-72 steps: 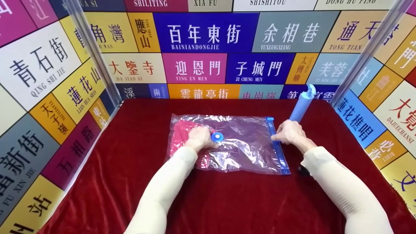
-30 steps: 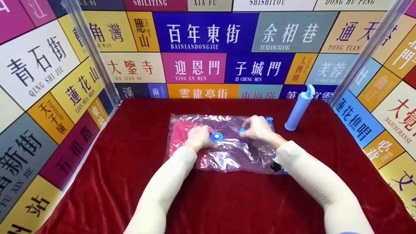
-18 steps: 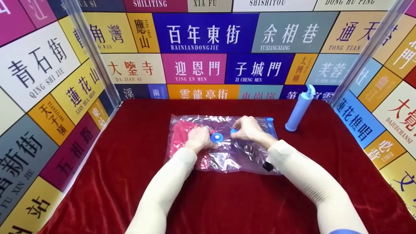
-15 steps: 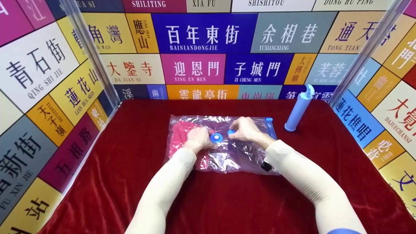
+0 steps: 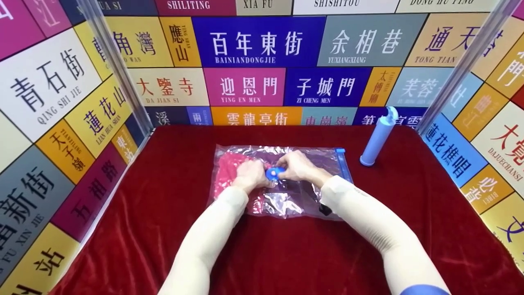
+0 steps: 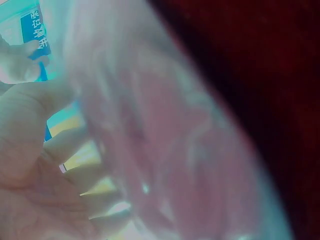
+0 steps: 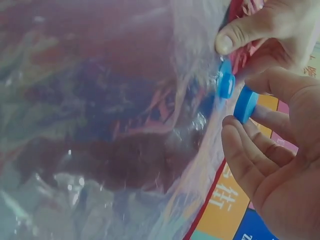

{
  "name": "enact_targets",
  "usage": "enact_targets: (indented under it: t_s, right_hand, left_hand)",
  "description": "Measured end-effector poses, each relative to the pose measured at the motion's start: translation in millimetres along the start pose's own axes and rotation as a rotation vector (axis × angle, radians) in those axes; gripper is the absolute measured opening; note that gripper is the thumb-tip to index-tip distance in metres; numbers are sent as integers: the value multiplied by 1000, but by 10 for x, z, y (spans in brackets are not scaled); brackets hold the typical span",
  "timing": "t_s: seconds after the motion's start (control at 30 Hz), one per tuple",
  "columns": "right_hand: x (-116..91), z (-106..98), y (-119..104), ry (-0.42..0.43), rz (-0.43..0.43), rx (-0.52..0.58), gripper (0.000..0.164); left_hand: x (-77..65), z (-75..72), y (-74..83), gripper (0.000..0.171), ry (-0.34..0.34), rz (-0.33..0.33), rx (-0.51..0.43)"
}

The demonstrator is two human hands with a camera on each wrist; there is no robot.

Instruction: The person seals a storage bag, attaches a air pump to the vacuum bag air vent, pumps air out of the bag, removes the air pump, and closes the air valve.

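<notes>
A clear vacuum storage bag (image 5: 301, 198) lies flat on the red cloth, with a bright pink folded item (image 5: 228, 167) inside its left part. My left hand (image 5: 250, 174) grips the bag beside the round blue valve (image 7: 226, 85); in the right wrist view its thumb (image 7: 240, 32) presses the film right by the valve. Between the thumb and fingers of my right hand (image 5: 301, 166) is a small blue cap (image 7: 246, 104), tilted and close to the valve. In the left wrist view the bag film is blurred and fills the middle, with the left fingers (image 6: 75, 172) against it.
A light blue hand pump (image 5: 376, 141) stands upright behind the bag at the right. The bag's blue zip edge (image 5: 344, 166) runs along its right side. Walls with coloured sign panels (image 5: 258, 41) enclose the red-covered table (image 5: 262, 254) at the back and sides.
My right hand has moved left from the bag's zip edge, near the pump, over to the valve, and the blue cap came with it. My left hand has stayed on the bag.
</notes>
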State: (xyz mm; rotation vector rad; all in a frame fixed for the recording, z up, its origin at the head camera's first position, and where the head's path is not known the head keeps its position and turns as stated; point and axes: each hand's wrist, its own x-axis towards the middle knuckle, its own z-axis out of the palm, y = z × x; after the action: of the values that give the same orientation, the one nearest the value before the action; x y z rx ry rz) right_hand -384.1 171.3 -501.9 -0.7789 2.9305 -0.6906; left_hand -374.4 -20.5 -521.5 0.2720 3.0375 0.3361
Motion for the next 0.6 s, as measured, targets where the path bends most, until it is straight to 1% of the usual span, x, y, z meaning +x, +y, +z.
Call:
enact_targets:
  t_s: [0.13, 0.43, 0.6]
  right_hand:
    - [40, 59, -26, -6, -11, -48, 32]
    - [112, 110, -55, -17, -36, -59, 26]
    - [146, 132, -64, -32, -22, -72, 26]
  left_hand:
    - [-44, -17, 1, 59, 17, 20, -7]
    - [-30, -17, -10, 59, -1, 29, -9]
    - [-30, -22, -9, 58, 6, 28, -19]
